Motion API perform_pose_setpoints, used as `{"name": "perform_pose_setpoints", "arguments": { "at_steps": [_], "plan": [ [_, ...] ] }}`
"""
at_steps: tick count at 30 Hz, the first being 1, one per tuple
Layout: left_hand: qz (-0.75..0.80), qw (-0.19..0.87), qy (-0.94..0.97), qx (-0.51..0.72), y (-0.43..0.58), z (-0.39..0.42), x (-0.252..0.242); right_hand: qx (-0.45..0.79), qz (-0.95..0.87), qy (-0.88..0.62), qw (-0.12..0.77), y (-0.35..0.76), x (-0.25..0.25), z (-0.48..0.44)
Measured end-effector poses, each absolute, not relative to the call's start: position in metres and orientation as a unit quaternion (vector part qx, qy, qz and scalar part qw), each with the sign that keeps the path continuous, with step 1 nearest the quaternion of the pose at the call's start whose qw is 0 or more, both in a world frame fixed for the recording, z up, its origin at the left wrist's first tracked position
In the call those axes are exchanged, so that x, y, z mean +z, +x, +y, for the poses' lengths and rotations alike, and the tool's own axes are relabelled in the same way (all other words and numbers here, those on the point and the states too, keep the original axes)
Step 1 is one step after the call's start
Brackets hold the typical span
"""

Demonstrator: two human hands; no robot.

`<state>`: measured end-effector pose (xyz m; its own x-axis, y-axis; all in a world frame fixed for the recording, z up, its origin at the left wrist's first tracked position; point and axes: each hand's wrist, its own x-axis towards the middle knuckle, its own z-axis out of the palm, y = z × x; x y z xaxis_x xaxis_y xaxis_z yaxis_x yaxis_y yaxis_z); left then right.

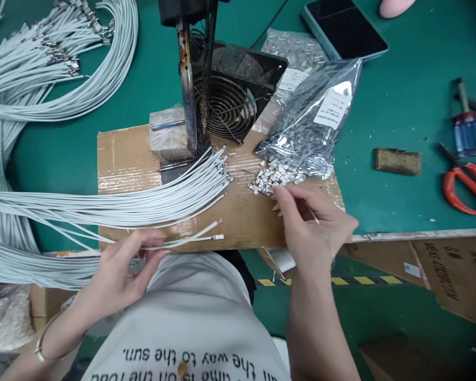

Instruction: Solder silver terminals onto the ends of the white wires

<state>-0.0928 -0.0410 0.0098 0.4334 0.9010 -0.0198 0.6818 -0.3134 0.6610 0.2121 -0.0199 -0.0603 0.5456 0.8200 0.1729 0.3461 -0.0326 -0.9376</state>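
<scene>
Between thumb and fingers, my left hand (133, 259) pinches two white wires (194, 236) at the cardboard's front edge. One wire's end carries a small white piece (217, 237); the other ends in a bare tip. My right hand (311, 217) is closed at the near edge of a pile of small white and silver pieces (280, 174), fingertips touching it; what it pinches is hidden. A thin pale strand (315, 217) crosses that hand. A fanned bundle of white wires (158, 206) lies on the cardboard (122, 159) beyond my left hand.
A soldering stand (187, 84) rises before a black fan (230, 100). A silver bag of small parts (309, 127) lies behind the pile, near a phone (345, 29). Red-handled cutters (466, 185), a screwdriver (468, 127) and a brown block (397, 161) are at right. Coiled white cables (99, 95) fill the left.
</scene>
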Motion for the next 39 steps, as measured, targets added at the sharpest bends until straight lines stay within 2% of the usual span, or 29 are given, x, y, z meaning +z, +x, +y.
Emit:
{"name": "perform_pose_setpoints", "arguments": {
  "at_steps": [3, 8, 11, 14, 19, 25, 39],
  "plan": [
    [0.469, 0.429, 0.756, 0.157, -0.07, -0.028, 0.017, 0.203, -0.504, -0.683, 0.487, 0.21, -0.06, -0.014],
    [0.467, 0.596, 0.616, 0.217, -0.026, -0.003, 0.012, 0.161, -0.591, -0.678, 0.407, 0.214, -0.063, -0.011],
    [0.496, 0.635, 0.532, 0.26, -0.018, 0.005, 0.005, 0.175, -0.561, -0.705, 0.396, 0.214, -0.064, -0.016],
    [0.508, 0.667, 0.467, 0.279, -0.021, 0.008, 0.0, 0.212, -0.498, -0.719, 0.436, 0.204, -0.059, -0.023],
    [0.509, 0.701, 0.42, 0.271, -0.024, 0.008, -0.001, 0.373, -0.412, -0.644, 0.526, 0.174, -0.042, -0.029],
    [0.505, 0.699, 0.417, 0.287, -0.023, 0.007, 0.0, 0.49, -0.422, -0.539, 0.54, 0.152, -0.033, -0.023],
    [0.499, 0.686, 0.436, 0.3, -0.021, 0.004, -0.004, 0.51, -0.431, -0.503, 0.548, 0.154, -0.031, -0.022]
  ]
}}
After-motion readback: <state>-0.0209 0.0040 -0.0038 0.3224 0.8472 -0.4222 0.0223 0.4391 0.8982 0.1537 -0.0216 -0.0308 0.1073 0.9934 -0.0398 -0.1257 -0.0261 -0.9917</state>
